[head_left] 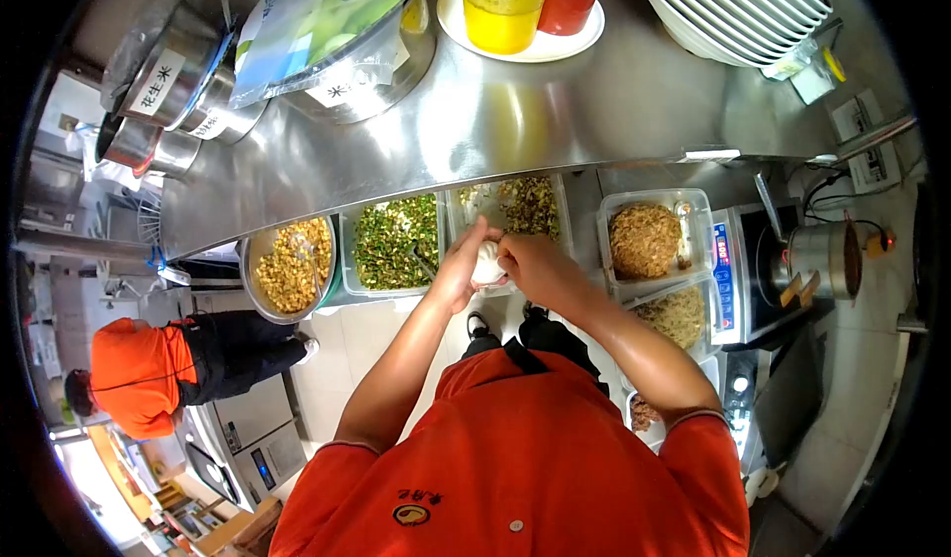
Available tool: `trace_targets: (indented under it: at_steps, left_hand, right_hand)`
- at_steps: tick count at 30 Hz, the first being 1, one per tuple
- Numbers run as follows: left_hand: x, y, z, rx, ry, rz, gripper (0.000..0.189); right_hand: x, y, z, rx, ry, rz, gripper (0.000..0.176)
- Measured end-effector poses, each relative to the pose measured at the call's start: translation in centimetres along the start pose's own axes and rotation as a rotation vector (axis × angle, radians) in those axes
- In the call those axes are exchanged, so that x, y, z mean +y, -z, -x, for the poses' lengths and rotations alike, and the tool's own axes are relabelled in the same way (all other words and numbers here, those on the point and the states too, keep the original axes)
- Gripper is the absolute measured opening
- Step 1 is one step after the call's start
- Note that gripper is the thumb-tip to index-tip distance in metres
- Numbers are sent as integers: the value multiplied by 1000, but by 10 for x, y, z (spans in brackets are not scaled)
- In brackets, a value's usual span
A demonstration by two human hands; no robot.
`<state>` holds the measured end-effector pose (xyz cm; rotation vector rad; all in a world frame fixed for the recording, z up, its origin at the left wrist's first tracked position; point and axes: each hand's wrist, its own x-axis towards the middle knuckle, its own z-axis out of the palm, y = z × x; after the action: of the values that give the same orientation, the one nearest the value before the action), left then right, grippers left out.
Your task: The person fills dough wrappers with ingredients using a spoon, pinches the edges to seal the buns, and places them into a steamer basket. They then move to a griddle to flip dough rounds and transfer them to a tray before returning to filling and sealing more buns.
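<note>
A small white dough bun sits between my two hands, in front of the chest. My left hand cups it from the left side. From the right, my right hand has its fingers closed on the dough's edge, partly covering it. Just beyond the hands is a clear tub with chopped dark filling. Left of it, another tub holds chopped green filling with a spoon in it. A metal bowl of yellowish diced food stands farther left. Right of my right hand is a tub of brown minced filling.
A steel shelf overhangs the tubs, carrying a yellow bottle, stacked white plates and labelled metal pots. At right are a noodle-like filling, a digital scale and a saucepan. Another person stands at left.
</note>
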<state>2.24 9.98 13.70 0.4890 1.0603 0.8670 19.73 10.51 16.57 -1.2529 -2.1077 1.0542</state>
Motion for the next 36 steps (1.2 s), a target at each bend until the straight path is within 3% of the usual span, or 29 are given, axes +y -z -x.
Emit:
trace_targets:
  at_steps: [3, 6, 9, 16, 18, 22, 25, 27, 31, 34, 36]
  left_hand:
    - [2, 4, 3, 23, 108, -140, 59]
    - [-13, 10, -8, 72, 112, -41, 57]
    - [-4, 4, 2, 6, 82, -37, 55]
    - [-9, 1, 5, 17, 91, -13, 54]
    - [-7, -5, 9, 136, 175, -91, 50]
    - [-16, 1, 5, 76, 169, -33, 46]
    - [-22, 9, -2, 5, 212, 74, 45]
    - [-21, 14, -5, -7, 258, 231, 45]
    - [-8, 11, 3, -129, 283, 284, 45]
    - [-16, 12, 0, -185, 302, 297, 47]
    - [-18, 15, -3, -204, 302, 306, 49]
  right_hand:
    - [-4, 6, -2, -96, -65, 44, 13]
    - [-20, 11, 4, -184, 14, 202, 13]
    - [-30, 16, 4, -170, 76, 233, 18]
    - [-36, 12, 5, -267, 67, 367, 21]
    - [-45, 10, 10, -259, 88, 359, 20]
    - [-30, 4, 10, -319, 107, 352, 20]
    - [-28, 3, 9, -260, 39, 340, 23]
    - [-24, 4, 9, -86, 1, 127, 25]
    - [-15, 17, -13, 122, -29, 69, 29]
    - [34, -2, -35, 50, -163, -139, 28]
    - [94, -26, -41, 174, -211, 91, 24]
